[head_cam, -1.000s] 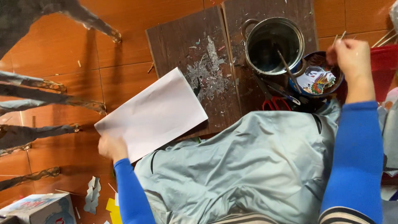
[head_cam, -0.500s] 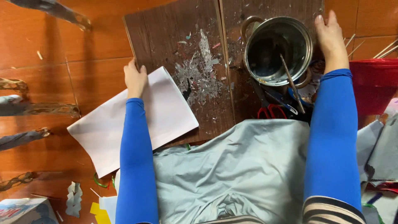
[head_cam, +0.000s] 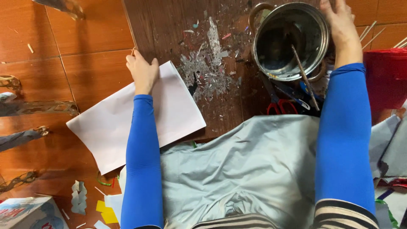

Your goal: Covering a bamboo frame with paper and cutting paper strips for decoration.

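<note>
White paper sheet (head_cam: 114,123) lies half on the dark wooden board (head_cam: 169,29), half over the orange tiled floor (head_cam: 55,46); left hand (head_cam: 143,73) fingers flat on it. Right hand (head_cam: 341,25) fingers grip the steel pot (head_cam: 290,40) rim.

Bright blue sleeves, striped cuffs

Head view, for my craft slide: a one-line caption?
Left hand on white paper, right hand gripping a steel pot.
</note>
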